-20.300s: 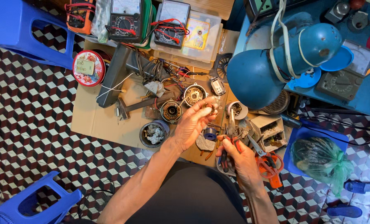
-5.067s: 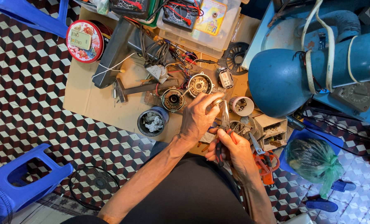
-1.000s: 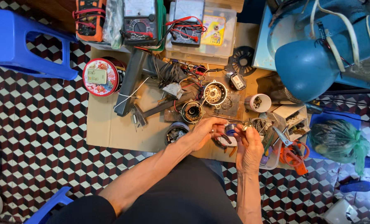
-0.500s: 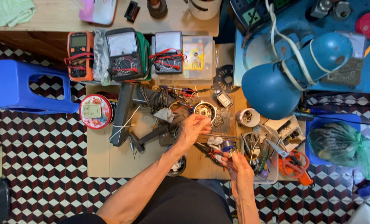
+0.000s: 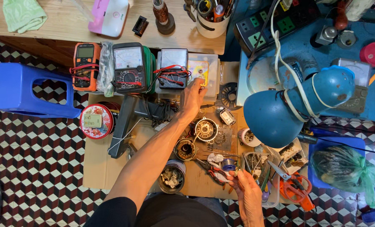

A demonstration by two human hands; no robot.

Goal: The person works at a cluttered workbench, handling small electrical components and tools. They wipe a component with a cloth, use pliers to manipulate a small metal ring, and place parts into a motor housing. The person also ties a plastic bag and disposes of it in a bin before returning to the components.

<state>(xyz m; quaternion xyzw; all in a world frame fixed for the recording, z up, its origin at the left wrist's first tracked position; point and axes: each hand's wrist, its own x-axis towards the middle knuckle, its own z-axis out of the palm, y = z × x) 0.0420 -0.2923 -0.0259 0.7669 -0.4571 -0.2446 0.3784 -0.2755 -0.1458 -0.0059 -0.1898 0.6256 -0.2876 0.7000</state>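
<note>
1. Clear plastic box (image 5: 204,71) sits at the far edge of the cardboard sheet (image 5: 99,168), just right of the grey analog meter (image 5: 173,69), with a yellow card showing through its lid.
2. Left hand (image 5: 192,97) is stretched far forward, arm crossing the whole work area, fingertips (image 5: 201,83) on the near edge of that box. Fingers are curled together at the lid edge; whether they pinch anything I cannot tell.
3. Right hand (image 5: 246,189) hangs low near the body, fingers pinched shut on a small metal part (image 5: 237,171), too small to identify. Just beside it lies a spool of solder (image 5: 228,164) and red-handled pliers (image 5: 214,171).
4. Between the two hands, on the cardboard, sit two round motor housings: a silver one (image 5: 206,129) and a brassy one (image 5: 185,149) touching or nearly touching it. A tin of small parts (image 5: 172,177) stands by the left forearm.
5. Further left along the back row: a black analog multimeter (image 5: 129,67) and an orange digital multimeter (image 5: 85,65), both wrapped in red leads. A round red tin (image 5: 96,122) sits at the cardboard's left edge.
6. On the right, a big blue desk lamp (image 5: 280,109) leans over the work, white cord wrapped round its neck. Orange-handled scissors (image 5: 294,187) lie in a tray below it, near a green plastic bag (image 5: 343,168).
7. Blue plastic stool (image 5: 15,90) stands on the checkered floor (image 5: 36,168) at far left.
</note>
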